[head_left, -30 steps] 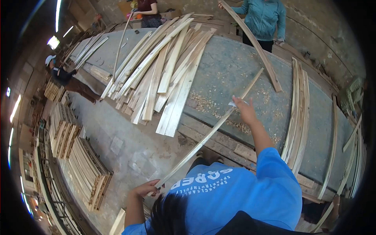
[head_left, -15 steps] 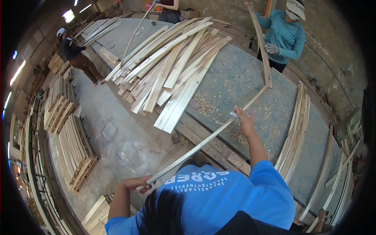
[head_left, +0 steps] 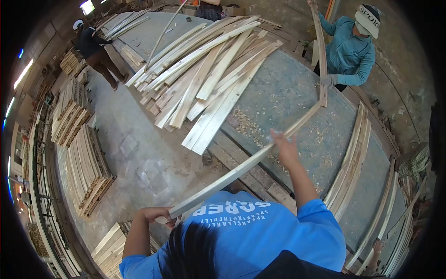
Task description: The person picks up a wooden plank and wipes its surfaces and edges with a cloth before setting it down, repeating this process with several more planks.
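A long narrow wooden plank point(head_left: 230, 174) runs slantwise from low on the left, in front of my blue shirt, up over the bench. My left hand point(head_left: 158, 215) is closed round its near end. Farther along, my right hand point(head_left: 284, 143) is bent over the plank, blurred by motion, with a small pale flat piece point(head_left: 274, 138) showing at its fingers. The far end of my plank meets, in this view, the foot of another plank point(head_left: 321, 60) gripped by a person in a teal top point(head_left: 348, 53). Wood shavings point(head_left: 248, 123) lie beside my right hand.
A fanned pile of planks point(head_left: 204, 69) covers the bench to the left, several overhanging its edge. More planks point(head_left: 350, 162) lie to the right. Stacked boards point(head_left: 86, 167) stand on the floor. A person in dark clothes point(head_left: 95, 51) is at the far left. Another person's hand point(head_left: 377, 246) shows low right.
The near plank has turned to show a broader face. My right hand has shifted slightly left along it. The person in teal has lowered a gloved hand to the foot of their plank.
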The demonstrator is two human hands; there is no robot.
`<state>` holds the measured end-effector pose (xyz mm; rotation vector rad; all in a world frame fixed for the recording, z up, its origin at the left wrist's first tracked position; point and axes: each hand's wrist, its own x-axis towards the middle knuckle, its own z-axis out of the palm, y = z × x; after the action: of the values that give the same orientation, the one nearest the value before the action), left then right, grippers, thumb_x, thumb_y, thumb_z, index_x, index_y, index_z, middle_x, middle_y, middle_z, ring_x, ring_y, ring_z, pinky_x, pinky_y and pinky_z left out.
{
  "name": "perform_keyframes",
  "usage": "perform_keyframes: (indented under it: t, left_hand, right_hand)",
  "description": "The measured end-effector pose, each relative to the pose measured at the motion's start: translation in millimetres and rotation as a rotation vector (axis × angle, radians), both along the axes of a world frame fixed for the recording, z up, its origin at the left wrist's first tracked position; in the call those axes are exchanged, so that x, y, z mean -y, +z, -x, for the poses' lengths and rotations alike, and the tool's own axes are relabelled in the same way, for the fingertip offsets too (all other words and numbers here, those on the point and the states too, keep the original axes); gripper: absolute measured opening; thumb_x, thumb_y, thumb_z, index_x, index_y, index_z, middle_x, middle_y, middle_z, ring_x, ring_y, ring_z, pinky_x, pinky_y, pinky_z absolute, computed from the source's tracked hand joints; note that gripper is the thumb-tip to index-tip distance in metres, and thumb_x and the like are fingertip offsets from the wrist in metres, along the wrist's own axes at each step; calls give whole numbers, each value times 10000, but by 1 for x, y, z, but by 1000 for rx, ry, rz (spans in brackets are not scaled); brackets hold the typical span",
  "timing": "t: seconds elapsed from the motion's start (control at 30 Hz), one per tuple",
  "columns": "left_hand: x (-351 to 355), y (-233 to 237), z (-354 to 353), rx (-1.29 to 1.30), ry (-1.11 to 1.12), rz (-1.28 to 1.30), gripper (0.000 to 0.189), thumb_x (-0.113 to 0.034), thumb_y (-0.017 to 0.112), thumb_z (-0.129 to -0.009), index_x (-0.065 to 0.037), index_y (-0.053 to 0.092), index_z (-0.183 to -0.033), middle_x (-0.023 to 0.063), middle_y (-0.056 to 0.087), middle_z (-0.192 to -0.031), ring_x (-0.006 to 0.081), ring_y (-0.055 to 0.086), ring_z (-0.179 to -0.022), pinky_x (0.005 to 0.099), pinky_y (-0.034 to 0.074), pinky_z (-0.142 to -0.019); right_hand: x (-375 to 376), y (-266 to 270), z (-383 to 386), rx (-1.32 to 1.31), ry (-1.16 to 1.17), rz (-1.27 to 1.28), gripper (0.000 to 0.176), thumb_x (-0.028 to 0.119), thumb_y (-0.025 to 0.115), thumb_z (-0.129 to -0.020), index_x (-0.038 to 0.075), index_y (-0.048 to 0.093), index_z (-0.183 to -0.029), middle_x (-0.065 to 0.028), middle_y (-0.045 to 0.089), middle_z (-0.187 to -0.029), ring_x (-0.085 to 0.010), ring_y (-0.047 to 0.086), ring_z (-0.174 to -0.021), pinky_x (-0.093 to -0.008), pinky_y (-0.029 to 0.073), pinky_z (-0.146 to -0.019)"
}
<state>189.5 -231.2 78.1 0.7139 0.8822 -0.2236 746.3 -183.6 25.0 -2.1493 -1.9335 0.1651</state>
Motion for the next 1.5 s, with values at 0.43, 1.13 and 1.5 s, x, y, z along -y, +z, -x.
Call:
perform_keyframes:
  t: [0.43, 1.13, 1.5]
  left_hand:
    - [-33, 32, -28, -279, -313, -412, 504, -155, 753, -846, -2, 601, -1302, 79, 707, -1044, 175, 653, -1011, 337, 499, -933]
    - [-33, 6, -53, -450, -500, -648, 685, -355, 865, -714, -9, 570, -1226, 243, 705, -1053, 385, 678, -1034, 435, 526, -878]
    - [-20, 29, -76, -522, -368, -1001, 662, -353, 878, -613, -49, 552, -1103, 202, 690, -972, 374, 686, -892, 435, 530, -810]
  right_hand:
    - [6, 7, 37, -78, 236, 29, 556, 137, 404, -1020, 334, 402, -1540, -39, 552, -1490, -240, 478, -1416, -607, 45, -1241]
    - [-20, -50, -55, 20, -332, -44, 536, 67, 386, -1007, 231, 436, -1515, -16, 520, -1521, -257, 453, -1434, -594, 43, -1248]
    - [12, -67, -15, -22, -138, -191, 794, -103, 510, -810, 229, 436, -1527, -31, 491, -1549, -244, 437, -1446, -633, 146, -1213]
